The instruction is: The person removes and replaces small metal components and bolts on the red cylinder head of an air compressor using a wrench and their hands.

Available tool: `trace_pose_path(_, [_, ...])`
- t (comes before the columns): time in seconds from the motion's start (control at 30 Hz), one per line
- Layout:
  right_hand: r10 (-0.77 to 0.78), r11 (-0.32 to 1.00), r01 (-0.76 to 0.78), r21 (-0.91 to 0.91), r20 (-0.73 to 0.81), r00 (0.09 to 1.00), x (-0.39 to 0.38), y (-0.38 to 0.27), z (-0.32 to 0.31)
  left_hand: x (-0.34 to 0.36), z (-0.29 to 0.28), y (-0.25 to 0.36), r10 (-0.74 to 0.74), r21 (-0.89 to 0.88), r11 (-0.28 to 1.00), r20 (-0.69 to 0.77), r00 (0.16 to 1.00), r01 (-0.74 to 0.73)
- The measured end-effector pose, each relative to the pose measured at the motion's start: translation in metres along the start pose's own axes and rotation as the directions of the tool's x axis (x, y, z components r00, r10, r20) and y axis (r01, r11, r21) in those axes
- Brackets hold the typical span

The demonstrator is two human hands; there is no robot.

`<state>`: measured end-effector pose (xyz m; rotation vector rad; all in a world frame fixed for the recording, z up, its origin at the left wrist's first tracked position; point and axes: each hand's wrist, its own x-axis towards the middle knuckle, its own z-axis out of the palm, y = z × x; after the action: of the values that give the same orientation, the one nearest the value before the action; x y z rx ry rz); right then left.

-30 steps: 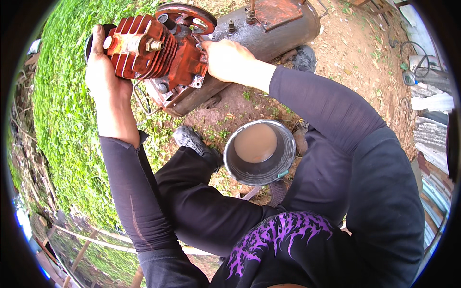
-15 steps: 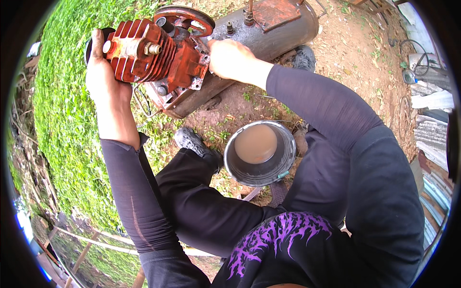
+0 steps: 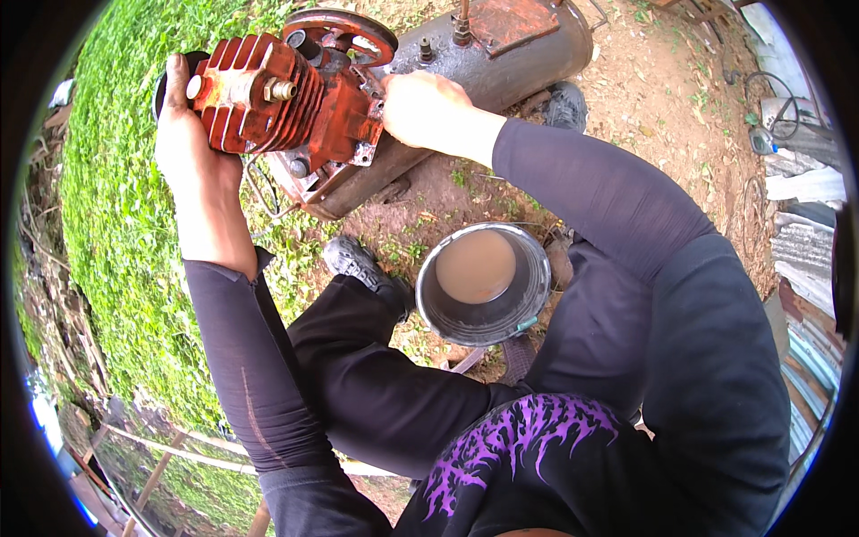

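My left hand [image 3: 192, 148] grips the left end of the red, finned compressor pump [image 3: 246, 103], thumb up beside a bolt. My right hand [image 3: 420, 112] is closed at the right side of the pump's base, beside its bolt flange, with fingertips partly hidden, so what they hold is unclear. A red flywheel [image 3: 376, 40] sits behind the pump. The pump lies at the left end of a grey cylindrical tank [image 3: 528, 67], which has a red plate on top.
A grey bucket [image 3: 438, 318] of murky brown liquid stands between my legs. My shoes [image 3: 349, 264] flank it. Grass lies to the left, bare dirt to the right, with corrugated sheets [image 3: 801, 251] and a black hose [image 3: 787, 121] along the right edge.
Both hands and the pump have shifted very slightly; the grips look the same.
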<state>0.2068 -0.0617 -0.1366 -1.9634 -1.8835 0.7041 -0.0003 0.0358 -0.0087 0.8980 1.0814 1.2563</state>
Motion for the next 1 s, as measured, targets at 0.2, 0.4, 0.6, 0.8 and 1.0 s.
trace_pose_path(0.2, [-0.019,0.994,0.022,-0.11,0.028,0.999,-0.003,-0.01,-0.023,0.003,-0.002,-0.003,0.0,-0.018,1.0,0.014,1.0,0.0])
trace_pose_path(0.4, [-0.121,0.984,0.107,-0.14,-0.094,0.988,-0.004,-0.006,-0.015,0.004,-0.002,0.0,0.013,-0.033,0.999,0.011,1.0,-0.013])
trace_pose_path(0.6, [-0.063,0.993,0.064,-0.096,0.014,0.998,-0.008,0.001,-0.009,0.005,-0.003,-0.002,0.015,-0.044,0.999,0.003,1.0,-0.015])
trace_pose_path(0.8, [-0.068,0.993,0.072,-0.092,0.042,0.997,-0.001,0.004,-0.014,0.003,-0.002,-0.002,0.035,-0.036,0.999,-0.017,0.999,-0.035])
trace_pose_path(1.0, [0.017,1.0,-0.017,0.013,-0.031,0.999,0.001,0.003,-0.014,0.004,-0.002,-0.003,0.052,-0.05,0.997,-0.018,0.998,-0.053])
